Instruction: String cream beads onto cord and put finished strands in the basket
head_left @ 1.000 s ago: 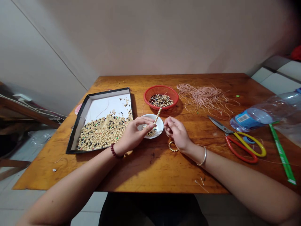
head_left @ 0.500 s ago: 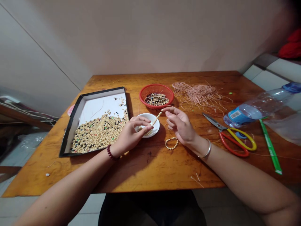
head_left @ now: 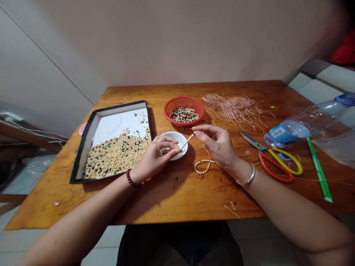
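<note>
A short row of pale beads on a string [head_left: 188, 142] stretches between my two hands, slanting up to the right. Its lower end is pinched by my left hand [head_left: 158, 153], which partly covers a small white bowl [head_left: 181, 137] with pale beads inside. At the upper end, my right hand [head_left: 216, 144] closes thumb and fingertips on the strand. More strung pale beads lie in a loop [head_left: 202, 172] on the table below my right hand; whether they join the same string I cannot tell.
Left stands a black-edged tray [head_left: 95, 120] of loose beads. Behind the bowl sits a red basket [head_left: 169, 111] of beads, beside tangled pink string [head_left: 235, 108]. Scissors [head_left: 273, 157], a plastic bottle [head_left: 302, 122] and a green strip [head_left: 318, 171] lie right on the wooden table [head_left: 172, 207].
My right hand has shifted slightly right, carrying its end of the bead strand away from my left hand. Beside it the loop on the table now trails further right. My left hand is almost still.
</note>
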`<move>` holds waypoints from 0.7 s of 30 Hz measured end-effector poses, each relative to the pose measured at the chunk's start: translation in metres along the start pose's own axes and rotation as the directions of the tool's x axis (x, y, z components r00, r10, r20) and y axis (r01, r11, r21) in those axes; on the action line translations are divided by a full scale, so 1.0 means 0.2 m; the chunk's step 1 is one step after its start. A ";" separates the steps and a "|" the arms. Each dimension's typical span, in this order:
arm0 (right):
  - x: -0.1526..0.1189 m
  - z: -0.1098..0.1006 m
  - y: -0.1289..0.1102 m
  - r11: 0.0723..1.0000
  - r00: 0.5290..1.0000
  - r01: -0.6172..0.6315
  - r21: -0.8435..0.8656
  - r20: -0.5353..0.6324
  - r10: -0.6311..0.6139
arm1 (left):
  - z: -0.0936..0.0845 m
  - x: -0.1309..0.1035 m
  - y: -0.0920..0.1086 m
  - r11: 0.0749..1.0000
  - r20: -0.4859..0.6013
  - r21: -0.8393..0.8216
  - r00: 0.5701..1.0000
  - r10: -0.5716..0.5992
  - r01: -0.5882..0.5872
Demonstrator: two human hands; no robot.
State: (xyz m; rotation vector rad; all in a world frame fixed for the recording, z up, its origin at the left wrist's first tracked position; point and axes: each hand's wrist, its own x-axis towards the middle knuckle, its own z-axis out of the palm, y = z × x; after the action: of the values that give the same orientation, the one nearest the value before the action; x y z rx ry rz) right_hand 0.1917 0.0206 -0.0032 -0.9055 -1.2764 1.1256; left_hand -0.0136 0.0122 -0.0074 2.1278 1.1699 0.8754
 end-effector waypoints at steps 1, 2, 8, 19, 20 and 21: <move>0.00 0.00 0.00 1.000 1.000 0.010 -0.024 -0.001 -0.010 | 0.00 0.00 0.00 1.000 0.001 0.002 1.000 0.002 -0.002; 0.00 0.00 0.01 0.999 1.000 0.023 -0.043 0.000 -0.023 | 0.00 0.00 0.00 1.000 0.001 0.004 1.000 0.001 -0.001; 0.01 -0.01 0.02 0.992 0.995 -0.075 0.100 0.075 0.068 | 0.00 0.00 0.01 1.000 0.000 -0.001 1.000 -0.015 0.015; 0.03 -0.04 0.00 0.710 0.830 -0.554 0.435 0.352 0.432 | 0.00 0.00 0.03 0.999 0.009 0.022 1.000 -0.024 0.024; 0.02 -0.04 0.00 0.688 0.815 -0.576 0.441 0.375 0.442 | -0.01 0.00 0.03 1.000 0.017 0.024 1.000 -0.020 0.019; 0.02 -0.04 -0.01 0.668 0.803 -0.593 0.449 0.391 0.450 | -0.01 0.00 0.03 1.000 0.026 0.024 1.000 -0.014 0.014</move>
State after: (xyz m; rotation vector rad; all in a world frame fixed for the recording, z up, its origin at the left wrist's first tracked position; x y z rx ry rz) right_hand 0.1993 0.0254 -0.0015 -0.7068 -0.7863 2.0113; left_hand -0.0117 0.0090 -0.0020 2.1414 1.1865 0.8290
